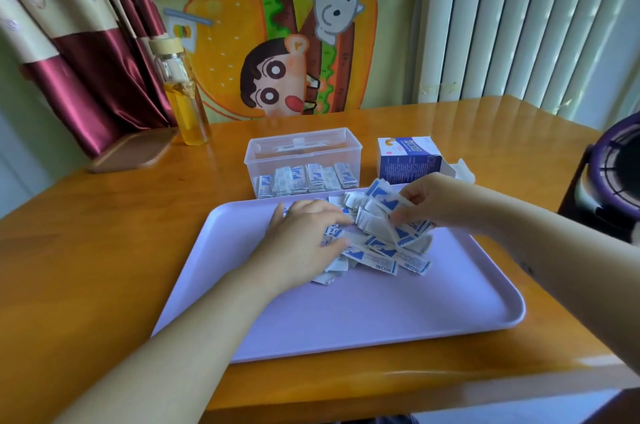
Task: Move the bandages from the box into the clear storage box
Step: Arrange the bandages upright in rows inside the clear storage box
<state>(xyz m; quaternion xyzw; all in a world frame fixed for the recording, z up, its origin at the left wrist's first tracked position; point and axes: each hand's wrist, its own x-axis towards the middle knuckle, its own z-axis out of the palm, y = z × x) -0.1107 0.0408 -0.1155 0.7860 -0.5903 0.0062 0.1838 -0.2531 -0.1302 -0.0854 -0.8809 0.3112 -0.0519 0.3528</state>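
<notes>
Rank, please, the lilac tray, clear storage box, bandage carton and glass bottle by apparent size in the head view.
Largest: lilac tray
Next: clear storage box
Unranked, about alike: bandage carton, glass bottle

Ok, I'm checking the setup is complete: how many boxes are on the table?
2: the clear storage box just beyond the purple tray, holding bandages, and the opened cardboard bandage box to its right. Others could sit outside the view.
</notes>
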